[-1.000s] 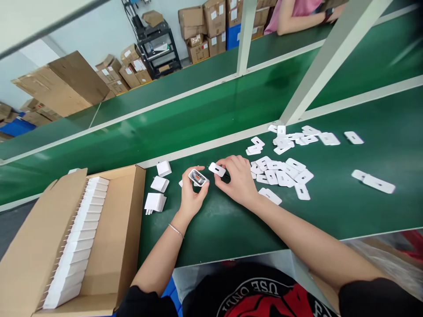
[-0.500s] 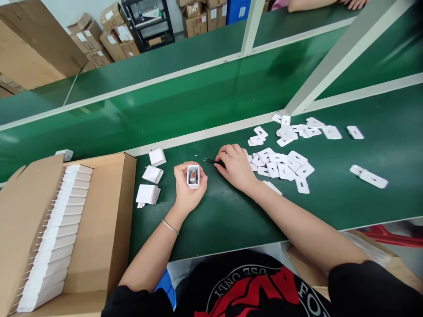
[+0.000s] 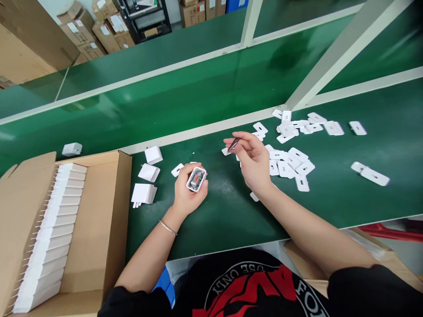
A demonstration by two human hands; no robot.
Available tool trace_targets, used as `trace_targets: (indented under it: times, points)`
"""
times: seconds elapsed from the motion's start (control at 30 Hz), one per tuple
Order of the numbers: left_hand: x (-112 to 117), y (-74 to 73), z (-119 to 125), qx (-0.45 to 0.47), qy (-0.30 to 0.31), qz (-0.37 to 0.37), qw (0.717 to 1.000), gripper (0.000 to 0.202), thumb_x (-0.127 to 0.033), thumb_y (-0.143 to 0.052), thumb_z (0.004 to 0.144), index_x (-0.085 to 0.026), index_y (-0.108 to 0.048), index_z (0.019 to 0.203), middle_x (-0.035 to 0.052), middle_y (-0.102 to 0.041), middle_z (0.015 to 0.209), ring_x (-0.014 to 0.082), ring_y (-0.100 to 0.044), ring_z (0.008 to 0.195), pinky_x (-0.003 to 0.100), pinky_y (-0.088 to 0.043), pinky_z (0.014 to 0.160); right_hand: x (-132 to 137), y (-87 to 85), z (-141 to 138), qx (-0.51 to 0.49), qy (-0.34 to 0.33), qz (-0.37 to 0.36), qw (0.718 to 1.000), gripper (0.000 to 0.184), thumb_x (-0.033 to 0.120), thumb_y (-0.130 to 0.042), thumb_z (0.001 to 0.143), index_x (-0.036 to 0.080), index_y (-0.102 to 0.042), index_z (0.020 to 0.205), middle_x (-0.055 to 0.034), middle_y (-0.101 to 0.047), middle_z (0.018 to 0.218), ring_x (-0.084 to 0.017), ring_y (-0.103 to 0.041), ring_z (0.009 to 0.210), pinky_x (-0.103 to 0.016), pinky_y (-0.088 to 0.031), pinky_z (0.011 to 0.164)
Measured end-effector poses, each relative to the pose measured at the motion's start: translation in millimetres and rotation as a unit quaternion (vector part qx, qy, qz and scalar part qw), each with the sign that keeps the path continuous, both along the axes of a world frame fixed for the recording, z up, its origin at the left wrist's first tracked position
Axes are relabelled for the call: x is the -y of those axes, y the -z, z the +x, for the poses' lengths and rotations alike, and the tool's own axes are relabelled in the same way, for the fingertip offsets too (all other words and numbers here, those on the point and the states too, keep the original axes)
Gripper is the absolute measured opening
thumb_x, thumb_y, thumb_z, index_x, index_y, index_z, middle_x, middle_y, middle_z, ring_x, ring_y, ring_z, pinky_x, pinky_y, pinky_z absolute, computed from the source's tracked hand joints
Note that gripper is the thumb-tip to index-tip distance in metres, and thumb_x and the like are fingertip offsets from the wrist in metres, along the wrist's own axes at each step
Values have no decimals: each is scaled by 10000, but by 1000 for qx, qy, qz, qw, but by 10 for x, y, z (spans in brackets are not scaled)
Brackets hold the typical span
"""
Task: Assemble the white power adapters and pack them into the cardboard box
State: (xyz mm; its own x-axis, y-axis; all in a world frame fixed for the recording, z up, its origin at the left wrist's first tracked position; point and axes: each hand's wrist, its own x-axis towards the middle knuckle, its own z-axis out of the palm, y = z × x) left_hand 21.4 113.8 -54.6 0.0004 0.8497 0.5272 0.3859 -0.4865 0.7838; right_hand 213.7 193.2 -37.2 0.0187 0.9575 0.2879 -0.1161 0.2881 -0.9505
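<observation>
My left hand (image 3: 189, 190) is closed around a white charger housing (image 3: 197, 179), its open end facing up with a circuit board and an orange part showing inside. In my right hand (image 3: 254, 159) is a pair of dark tweezers (image 3: 234, 144), held between thumb and fingers above the bench. Beneath and beside that hand spread several flat white cover plates (image 3: 286, 169) with small slots. One more white plate (image 3: 177, 170) lies just behind my left hand, partly hidden. Three white chargers (image 3: 149, 172) stand to the left of it.
An open cardboard box (image 3: 89, 229) at the left holds a row of white chargers (image 3: 53, 242). Behind it sits another charger (image 3: 72, 149). A green partition (image 3: 158, 112) with a pale frame post (image 3: 343, 53) closes off the bench's back. More plates (image 3: 370, 173) lie at the right.
My right hand has lifted and turned, bringing the tweezers upright, away from the bench. The housing in my left hand has tilted. A plate behind my left hand now shows.
</observation>
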Motion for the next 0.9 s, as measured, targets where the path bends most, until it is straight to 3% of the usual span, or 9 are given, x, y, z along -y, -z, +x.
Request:
trace_targets:
  times: [0.1, 0.2, 0.3, 0.4, 0.53, 0.67, 0.9]
  points:
    - [3, 2, -2, -10, -5, -2, 1000, 360, -321, -648, 973, -272, -518, 1305, 55, -700, 1040, 213, -710, 963, 414, -590, 924, 23, -14, -8, -14, 28, -20, 999, 244, 416, -806, 910, 263, -693, 1063, 6, -727, 857, -184, -746, 859, -360, -639, 828]
    - [6, -8, 5, -33, -32, -19, 999, 383, -288, -671, 937, -270, -537, 1296, 65, -694, 1085, 209, -713, 947, 367, -597, 843, 116, -66, -18, 17, 29, 1, 999, 205, 453, -694, 999, 251, -727, 994, 3, -704, 801, -157, -714, 734, -333, -635, 740]
    - [3, -26, 15, -46, -65, -32, 996, 393, -248, -691, 905, -268, -563, 1276, 58, -688, 1120, 184, -713, 898, 324, -593, 790, 239, -110, -37, 37, -23, 49, 998, 283, 443, -551, 1080, 252, -759, 1071, -45, -754, 1009, -163, -737, 829, -341, -659, 781]
    - [-6, -43, 19, -54, -82, -37, 994, 384, -243, -695, 898, -261, -576, 1263, 50, -688, 1114, 176, -716, 888, 306, -593, 770, 337, -111, -62, 43, -78, 84, 992, 226, 399, -572, 1073, 255, -731, 1146, -66, -740, 1135, -178, -760, 920, -354, -679, 830]
    - [-18, -62, 29, -79, -93, -25, 992, 378, -239, -700, 882, -247, -587, 1242, 38, -693, 1078, 174, -710, 894, 291, -588, 752, 392, -92, -83, 61, -107, 157, 980, 143, 295, -642, 1030, 260, -685, 1162, -62, -749, 1044, -203, -758, 906, -381, -657, 794]
    - [-24, -80, 51, -87, -86, -12, 992, 424, -171, -698, 831, -251, -589, 1233, 18, -700, 1043, 165, -705, 862, 282, -579, 738, 394, -110, -99, 70, -140, 215, 964, 171, 187, -643, 1005, 259, -692, 1153, -63, -767, 992, -211, -728, 891, -406, -621, 778]
    - [-20, -92, 61, -90, -89, -13, 992, 444, -156, -705, 819, -254, -585, 1235, 19, -706, 1055, 171, -706, 879, 289, -574, 748, 392, -152, -122, 93, -126, 249, 956, 155, 190, -626, 1006, 267, -690, 1125, -51, -769, 943, -214, -734, 864, -409, -612, 756]
